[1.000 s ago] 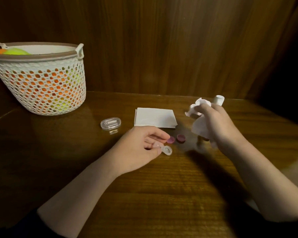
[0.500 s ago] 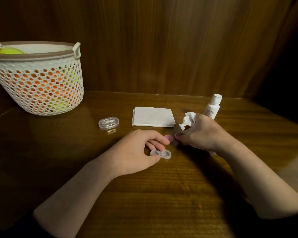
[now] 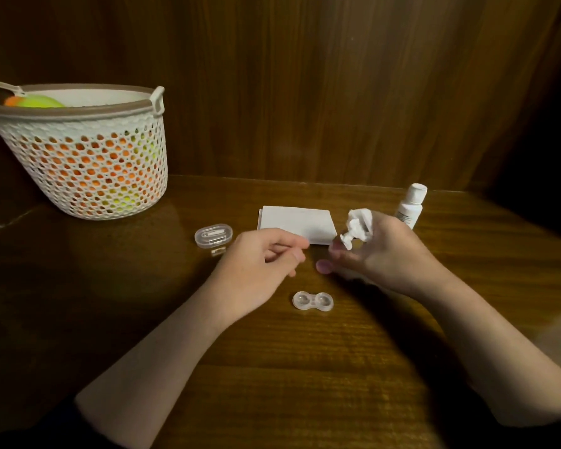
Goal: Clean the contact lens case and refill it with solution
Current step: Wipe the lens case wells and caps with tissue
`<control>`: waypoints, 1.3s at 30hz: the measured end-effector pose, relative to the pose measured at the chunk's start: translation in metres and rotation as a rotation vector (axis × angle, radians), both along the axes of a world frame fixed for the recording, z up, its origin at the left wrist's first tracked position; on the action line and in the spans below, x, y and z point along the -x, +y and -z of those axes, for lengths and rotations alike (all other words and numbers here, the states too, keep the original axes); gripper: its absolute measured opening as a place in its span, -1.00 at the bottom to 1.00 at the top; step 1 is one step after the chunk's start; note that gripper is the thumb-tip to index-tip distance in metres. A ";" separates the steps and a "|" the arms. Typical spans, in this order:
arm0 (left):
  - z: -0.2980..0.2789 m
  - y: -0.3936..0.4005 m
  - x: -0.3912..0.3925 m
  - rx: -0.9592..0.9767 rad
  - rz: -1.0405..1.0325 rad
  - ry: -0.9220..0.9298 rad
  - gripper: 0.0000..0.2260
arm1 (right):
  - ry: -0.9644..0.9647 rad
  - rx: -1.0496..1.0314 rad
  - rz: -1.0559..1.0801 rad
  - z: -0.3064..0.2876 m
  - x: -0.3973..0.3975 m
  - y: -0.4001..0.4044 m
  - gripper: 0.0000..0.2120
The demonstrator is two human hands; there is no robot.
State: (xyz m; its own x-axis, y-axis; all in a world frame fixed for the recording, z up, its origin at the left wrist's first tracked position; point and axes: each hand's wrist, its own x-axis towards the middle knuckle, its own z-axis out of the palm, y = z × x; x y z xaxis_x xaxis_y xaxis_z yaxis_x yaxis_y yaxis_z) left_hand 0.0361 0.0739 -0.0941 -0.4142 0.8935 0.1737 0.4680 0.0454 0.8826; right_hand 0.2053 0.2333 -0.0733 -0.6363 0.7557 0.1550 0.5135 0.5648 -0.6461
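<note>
The clear two-well lens case [image 3: 312, 301] lies uncapped on the wooden table, touched by neither hand. My left hand [image 3: 259, 260] hovers just beyond it, fingers loosely curled with nothing in them. My right hand [image 3: 382, 254] is raised to the right, shut on a crumpled white tissue [image 3: 358, 226]. A small purple cap [image 3: 336, 246] seems pinched at its fingertips. Another purple cap [image 3: 324, 266] lies on the table between my hands. The white solution bottle [image 3: 410, 205] stands capped behind my right hand.
A folded white tissue [image 3: 297, 223] lies at the back centre. A small clear box [image 3: 213, 236] with a tool inside sits to its left. A white perforated basket [image 3: 88, 157] holding orange and green items stands at the far left against the wooden wall.
My left hand let go of the lens case and lifted away toward the back. My right hand dipped to the purple caps, then rose with the tissue and apparently one cap.
</note>
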 end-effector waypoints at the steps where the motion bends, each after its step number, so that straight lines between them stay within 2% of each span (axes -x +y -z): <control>1: 0.000 0.001 0.001 -0.007 -0.006 -0.063 -0.78 | 0.096 0.018 -0.094 -0.002 -0.001 -0.005 -0.74; 3: -0.001 0.002 0.003 -0.016 0.020 -0.297 -0.75 | 0.222 0.066 -0.243 -0.003 0.000 -0.017 -0.77; 5: -0.002 0.002 0.003 -0.039 0.098 -0.562 -0.75 | 0.250 0.034 -0.291 -0.002 0.003 -0.026 -0.74; 7: 0.000 0.001 0.005 -0.060 0.170 -0.662 -0.76 | 0.249 0.018 -0.312 -0.002 0.006 -0.033 -0.69; 14: 0.003 0.002 0.008 -0.095 0.126 -0.730 -0.74 | 0.318 0.102 -0.363 0.002 0.008 -0.038 -0.60; 21: 0.001 0.000 0.010 -0.158 -0.095 -0.586 -0.80 | 0.250 0.138 -0.365 0.002 0.005 -0.036 -0.43; 23: -0.001 -0.001 0.010 -0.168 -0.138 -0.587 -0.81 | 0.286 0.248 -0.387 0.002 0.004 -0.036 -0.51; 26: -0.001 0.000 0.010 -0.168 -0.160 -0.563 -0.81 | 0.378 0.318 -0.333 0.000 0.007 -0.037 -0.79; 31: 0.002 0.001 0.011 -0.190 -0.134 -0.602 -0.80 | 0.426 0.277 -0.305 0.000 0.009 -0.035 -0.69; 32: 0.001 0.001 0.012 -0.194 -0.129 -0.617 -0.79 | 0.404 0.268 -0.299 0.002 0.008 -0.033 -0.71; 35: 0.000 0.002 0.013 -0.195 -0.091 -0.657 -0.74 | 0.398 0.317 -0.310 0.004 0.006 -0.029 -0.95; 39: -0.001 0.002 0.012 -0.179 -0.009 -0.704 -0.71 | 0.446 0.347 -0.348 0.003 0.007 -0.029 -0.90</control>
